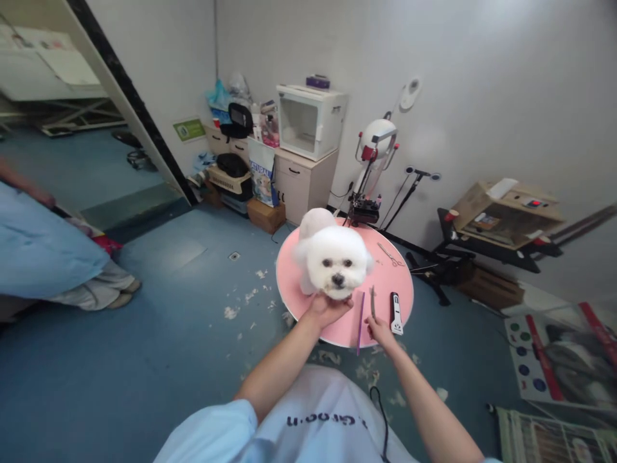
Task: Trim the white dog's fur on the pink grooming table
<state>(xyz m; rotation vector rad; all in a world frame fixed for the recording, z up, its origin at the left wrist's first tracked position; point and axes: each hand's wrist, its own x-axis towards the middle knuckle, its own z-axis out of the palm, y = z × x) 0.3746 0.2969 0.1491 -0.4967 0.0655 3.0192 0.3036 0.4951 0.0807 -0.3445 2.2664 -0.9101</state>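
Note:
A fluffy white dog [337, 254] stands on a round pink grooming table [289, 270], facing me. My left hand [330, 310] is cupped under its chin, fingers pressed against the fur. In my right hand [379, 329], low over the table's near edge, is a slender pair of scissors [373, 301] with the tip pointing away from me; the handles are mostly hidden by my fingers. A thin purple comb [360, 321] lies between my hands, its end past the rim. Right of my right hand lies a black and white clipper [396, 314]. Another pair of scissors [390, 254] rests farther back.
Behind the table stand a dryer [378, 138] on a stand and a cabinet [308, 186]. At right are a black shelf [491, 241] and a wire cage [554, 437]. Fur tufts [231, 313] litter the floor. Another person [48, 238] in blue is at left.

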